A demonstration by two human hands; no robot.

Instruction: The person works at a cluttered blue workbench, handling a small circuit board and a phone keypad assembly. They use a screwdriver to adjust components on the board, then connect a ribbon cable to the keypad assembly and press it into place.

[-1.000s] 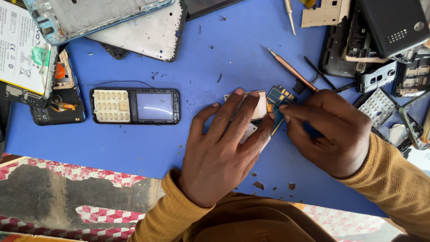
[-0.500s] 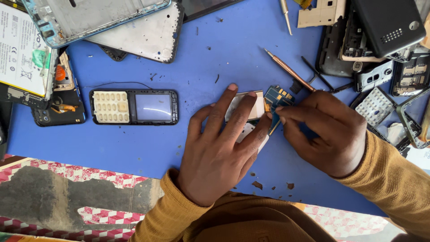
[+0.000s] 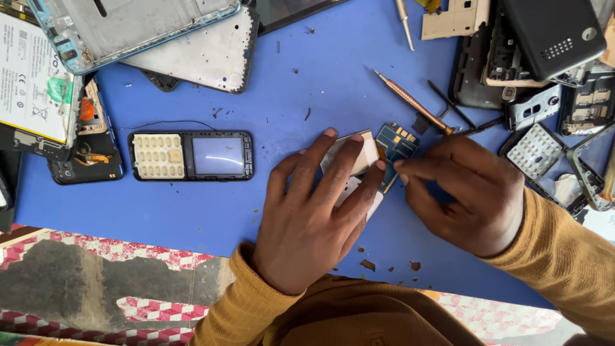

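My left hand (image 3: 314, 211) lies flat on the blue mat, fingers pressing down on a small phone display panel (image 3: 359, 157) with a pale back. My right hand (image 3: 467, 192) pinches the edge of the blue circuit board (image 3: 396, 144) joined to that panel, thumb and forefinger meeting at its lower corner. A copper-coloured screwdriver (image 3: 413, 102) lies just beyond the board, its tip near my right hand. A keypad phone front (image 3: 191, 156) with pale keys and a small screen rests to the left of my left hand.
Large phone frames and back plates (image 3: 160, 32) lie at the top left, with a battery and opened phone (image 3: 45, 96) at the far left. Black phone shells and keypad parts (image 3: 544, 77) crowd the top right. A patterned floor (image 3: 96, 288) shows below the mat edge.
Both hands stay on the panel and board. My left fingers have spread a little further over the panel. My right fingers keep their pinch on the board's edge.
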